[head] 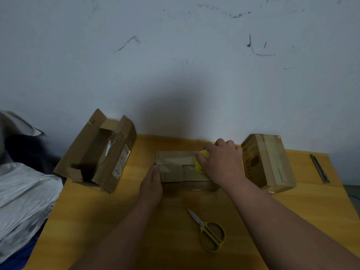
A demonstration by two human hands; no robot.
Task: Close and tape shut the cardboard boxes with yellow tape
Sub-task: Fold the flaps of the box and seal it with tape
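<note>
A small flat cardboard box (pixel 175 166) lies closed in the middle of the yellow table (pixel 116 221). My left hand (pixel 152 182) presses straight fingers against its left end. My right hand (pixel 222 162) grips a yellow tape roll (pixel 200 162) on the box's right end; most of the roll is hidden under the hand. An open box (pixel 101 151) with raised flaps stands at the table's back left. At the back right stands a closed box (pixel 268 162) with pale tape strips along its top.
Yellow-handled scissors (pixel 210 232) lie on the table in front of the small box. A slim metal utility knife (pixel 320 168) lies near the right edge. Grey plastic bags (pixel 23 191) are piled left of the table. A scuffed wall stands right behind.
</note>
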